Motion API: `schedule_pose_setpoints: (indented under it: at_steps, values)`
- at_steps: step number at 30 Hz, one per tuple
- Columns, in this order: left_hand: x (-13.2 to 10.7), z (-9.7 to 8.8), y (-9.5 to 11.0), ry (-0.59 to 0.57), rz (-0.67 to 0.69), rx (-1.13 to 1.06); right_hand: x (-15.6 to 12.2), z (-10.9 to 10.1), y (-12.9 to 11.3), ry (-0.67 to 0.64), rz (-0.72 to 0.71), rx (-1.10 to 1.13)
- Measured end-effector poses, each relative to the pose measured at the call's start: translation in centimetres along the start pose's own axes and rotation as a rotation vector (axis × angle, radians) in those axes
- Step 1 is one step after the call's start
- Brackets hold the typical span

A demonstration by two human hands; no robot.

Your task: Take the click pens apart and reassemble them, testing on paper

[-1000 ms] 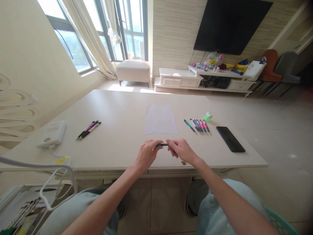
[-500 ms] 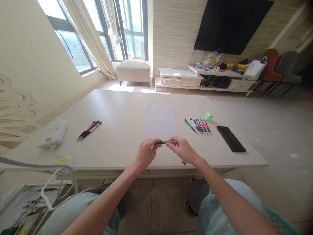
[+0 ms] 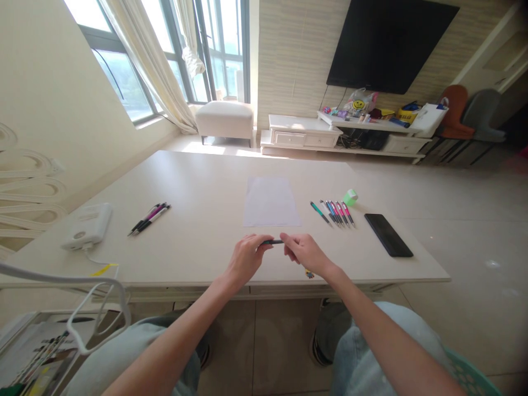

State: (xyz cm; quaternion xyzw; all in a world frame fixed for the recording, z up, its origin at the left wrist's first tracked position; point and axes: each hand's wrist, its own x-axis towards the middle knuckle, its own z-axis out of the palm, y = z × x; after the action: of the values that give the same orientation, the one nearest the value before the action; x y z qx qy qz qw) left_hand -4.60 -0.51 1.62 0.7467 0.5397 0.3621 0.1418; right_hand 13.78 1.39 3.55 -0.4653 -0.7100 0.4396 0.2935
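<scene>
My left hand (image 3: 246, 257) and my right hand (image 3: 306, 254) meet over the near edge of the beige table (image 3: 206, 187). Both pinch a dark pen (image 3: 273, 242) that lies level between them, each on one end. Just beyond the hands lies a white sheet of paper (image 3: 270, 201). A row of several coloured pens (image 3: 335, 212) sits to the right of the sheet. A small bunch of dark and pink pens (image 3: 149, 218) lies to the left.
A black phone (image 3: 388, 234) and a green tape roll (image 3: 350, 196) lie at the table's right end. A white power bank (image 3: 88, 225) with a cable sits at the left edge. A white hanger (image 3: 82, 302) and magazines are at the lower left. A TV stand stands behind.
The pen and both hands rose slightly and came back down; the fingers of my right hand shifted along the pen. Nothing else on the table moved.
</scene>
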Motion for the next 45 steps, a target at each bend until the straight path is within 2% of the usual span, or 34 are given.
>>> schedule_pose_setpoints:
  at_steps: [4,7,9,10,12,16,19,23,27,29,34,36,39,41,45]
  values:
    - [0.1,-0.1,0.0,-0.024,-0.021,-0.042,-0.2,0.0,-0.3,0.034,-0.155,-0.071]
    - [0.0,-0.3,0.0,0.038,0.031,0.025,0.1,1.0,0.1,0.003,0.001,0.117]
    - [0.0,-0.4,-0.1,0.073,0.071,0.073,0.3,1.4,0.5,-0.072,0.133,0.235]
    - [0.0,-0.4,-0.2,0.077,0.072,0.081,0.3,1.4,0.5,-0.107,0.154,0.250]
    - [0.0,-0.4,-0.2,0.073,0.029,0.065,0.0,0.8,0.2,-0.122,0.086,0.185]
    - [0.0,-0.4,-0.2,0.049,-0.038,-0.007,-0.5,-0.7,-0.5,0.017,-0.133,-0.078]
    - [0.0,-0.4,-0.1,0.053,-0.023,-0.035,-0.3,-0.5,-0.3,0.041,-0.138,-0.121]
    - [0.2,-0.5,-0.1,0.065,-0.037,-0.044,-0.2,-0.2,0.1,-0.023,-0.087,-0.099]
    - [0.3,-0.6,-0.1,-0.016,-0.057,-0.119,-0.6,-0.2,-0.2,0.012,-0.183,-0.190]
    - [0.2,-0.6,-0.1,-0.020,-0.046,-0.113,-0.7,0.1,-0.2,0.018,-0.196,-0.149]
    - [-0.1,-0.7,-0.1,0.121,0.032,-0.041,0.0,1.0,0.4,-0.013,-0.083,0.132]
    - [0.0,-0.8,0.2,0.080,-0.029,-0.086,0.2,0.7,0.3,-0.025,-0.083,0.139]
    - [0.3,-1.0,0.6,-0.077,-0.155,-0.204,0.0,0.2,-0.1,0.012,-0.132,0.069]
    - [0.4,-1.0,0.8,-0.104,-0.186,-0.246,0.0,0.3,-0.3,0.053,-0.165,0.039]
    - [0.4,-0.7,0.8,0.060,-0.189,-0.233,0.5,1.2,0.0,0.189,-0.128,0.134]
